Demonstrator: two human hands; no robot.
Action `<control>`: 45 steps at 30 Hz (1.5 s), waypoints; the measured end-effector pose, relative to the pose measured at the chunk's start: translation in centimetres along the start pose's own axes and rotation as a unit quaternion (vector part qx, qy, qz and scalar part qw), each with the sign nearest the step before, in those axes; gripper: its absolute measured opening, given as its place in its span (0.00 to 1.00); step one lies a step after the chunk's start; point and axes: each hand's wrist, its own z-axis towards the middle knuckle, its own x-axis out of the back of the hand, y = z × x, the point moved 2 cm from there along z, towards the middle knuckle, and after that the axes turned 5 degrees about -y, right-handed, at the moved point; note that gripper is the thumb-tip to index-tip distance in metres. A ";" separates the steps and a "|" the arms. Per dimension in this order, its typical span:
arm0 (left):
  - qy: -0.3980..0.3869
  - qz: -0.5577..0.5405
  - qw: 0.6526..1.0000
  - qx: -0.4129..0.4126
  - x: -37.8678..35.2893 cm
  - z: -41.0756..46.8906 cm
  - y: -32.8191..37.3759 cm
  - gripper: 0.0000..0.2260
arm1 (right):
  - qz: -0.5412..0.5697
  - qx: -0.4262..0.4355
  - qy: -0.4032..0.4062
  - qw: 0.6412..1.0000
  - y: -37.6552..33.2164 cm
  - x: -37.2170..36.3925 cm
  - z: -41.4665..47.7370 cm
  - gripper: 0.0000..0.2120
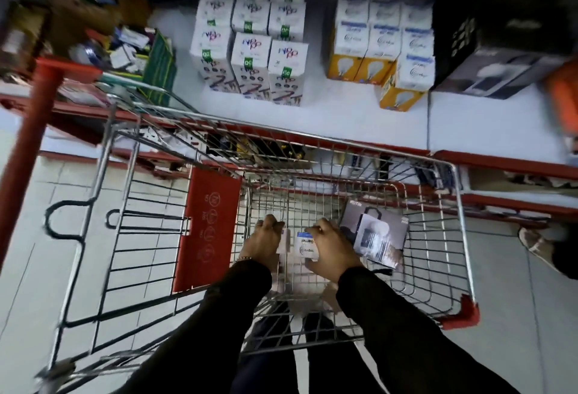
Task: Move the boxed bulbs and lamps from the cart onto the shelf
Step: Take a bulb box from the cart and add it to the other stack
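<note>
Deep in the cart [463, 237], below the shelf [469, 124]: left grip [266, 242] curled on one white box [285, 245], right grip [333, 248] clasping another [306, 245], lamp box [373, 234] just right.

Shelf [469, 124]: white board with red front edge. Toward the left end, white bulb boxes [250, 37], three across, in rows to the back. Right of them, apart, white-and-yellow bulb boxes [381, 43], one nearest the front edge. At the right end, dark lamp box [500, 71]. Far left end, loose clutter, blurred.

Cart [312, 156]: wire basket holding small white boxes [301, 248] and grey lamp box [375, 234].
</note>
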 end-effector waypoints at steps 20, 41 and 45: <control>0.305 0.017 0.948 -0.088 21.1 -5.6 9.3 0.29 | 0.016 0.033 0.262 0.964 1.9 22.3 -9.4 0.32; 0.313 0.060 0.947 -0.044 30.2 5.9 11.7 0.22 | -0.150 -0.043 0.279 0.948 4.8 32.5 0.4 0.33; 0.300 0.060 0.951 -0.043 30.1 7.0 11.4 0.21 | -0.145 -0.044 0.268 0.952 4.6 32.2 1.2 0.35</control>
